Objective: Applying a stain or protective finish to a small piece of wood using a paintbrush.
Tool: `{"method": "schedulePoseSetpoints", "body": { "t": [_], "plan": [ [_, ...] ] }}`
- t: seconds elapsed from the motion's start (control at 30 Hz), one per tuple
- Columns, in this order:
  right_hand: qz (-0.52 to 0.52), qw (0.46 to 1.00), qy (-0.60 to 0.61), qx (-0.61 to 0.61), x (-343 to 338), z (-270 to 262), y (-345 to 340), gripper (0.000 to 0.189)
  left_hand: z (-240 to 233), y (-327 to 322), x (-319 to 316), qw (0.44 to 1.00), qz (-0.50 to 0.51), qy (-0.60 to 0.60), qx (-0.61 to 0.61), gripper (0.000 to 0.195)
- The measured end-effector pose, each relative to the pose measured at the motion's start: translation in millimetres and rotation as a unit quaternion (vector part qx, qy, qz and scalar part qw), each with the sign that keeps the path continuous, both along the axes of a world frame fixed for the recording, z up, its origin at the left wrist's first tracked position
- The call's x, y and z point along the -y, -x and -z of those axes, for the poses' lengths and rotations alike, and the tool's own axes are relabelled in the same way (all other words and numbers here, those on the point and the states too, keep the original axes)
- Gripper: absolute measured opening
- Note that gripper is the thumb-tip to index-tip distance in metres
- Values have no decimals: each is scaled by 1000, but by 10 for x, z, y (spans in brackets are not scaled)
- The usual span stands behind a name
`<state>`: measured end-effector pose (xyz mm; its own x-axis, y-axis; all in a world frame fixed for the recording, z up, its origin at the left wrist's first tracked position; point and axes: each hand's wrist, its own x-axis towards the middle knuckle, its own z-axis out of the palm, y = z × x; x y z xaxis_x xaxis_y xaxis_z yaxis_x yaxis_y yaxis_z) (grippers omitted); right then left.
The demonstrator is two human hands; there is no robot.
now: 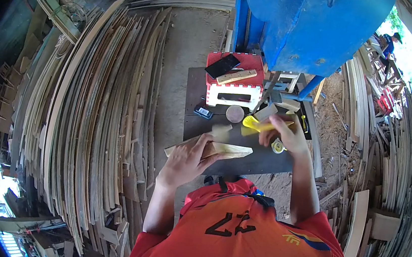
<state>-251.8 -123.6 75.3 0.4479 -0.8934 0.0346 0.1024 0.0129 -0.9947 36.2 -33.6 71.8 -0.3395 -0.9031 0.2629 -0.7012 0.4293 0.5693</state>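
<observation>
My left hand (185, 158) grips a pale wooden block (228, 152) with angled faces, above the near edge of a dark tabletop (206, 128). A small, blurred pale piece (220, 133) shows just beyond its fingers; I cannot tell what it is. My right hand (285, 133) is closed around a blurred yellow tool (263, 126) with a rounded yellow end, its exact kind unclear. Under that hand lies a small yellow-and-white round item (277, 145), perhaps a tape measure. Farther left on the tabletop is a round wooden disc (235, 114).
A large blue machine housing (312, 30) rises beyond the tabletop. A red-and-white stool (235, 92) bears a phone (222, 65) and a wood offcut (236, 76). Nearby lie a small black device (203, 112) and a yellow-black knife (304, 123). Stacked boards (97, 116) line the left; another person (388, 46) sits far right.
</observation>
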Motion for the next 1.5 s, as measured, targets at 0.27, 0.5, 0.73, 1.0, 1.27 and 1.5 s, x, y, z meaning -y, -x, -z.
{"method": "schedulePoseSetpoints", "body": {
  "t": [0.27,0.5,0.73,1.0,1.27,1.5],
  "plan": [
    [2,1000,12,-5,-13,107,105,33,14,-5,-47,1000,2,-19,-5,42],
    [51,999,-3,-6,-54,79,16,35,4,-3,-29,1000,6,-20,1,44],
    [-11,1000,-14,6,-55,171,164,35,7,-22,-66,1000,8,-17,-4,44],
    [-9,999,1,-32,-84,122,99,39,25,-45,-99,1000,5,-22,-11,43],
    [22,999,-49,-7,-106,159,125,40,3,-18,-97,1000,-5,-12,18,41],
    [-66,997,-30,-38,-63,254,238,30,3,-14,-66,1000,10,9,-11,39]
  ]
}}
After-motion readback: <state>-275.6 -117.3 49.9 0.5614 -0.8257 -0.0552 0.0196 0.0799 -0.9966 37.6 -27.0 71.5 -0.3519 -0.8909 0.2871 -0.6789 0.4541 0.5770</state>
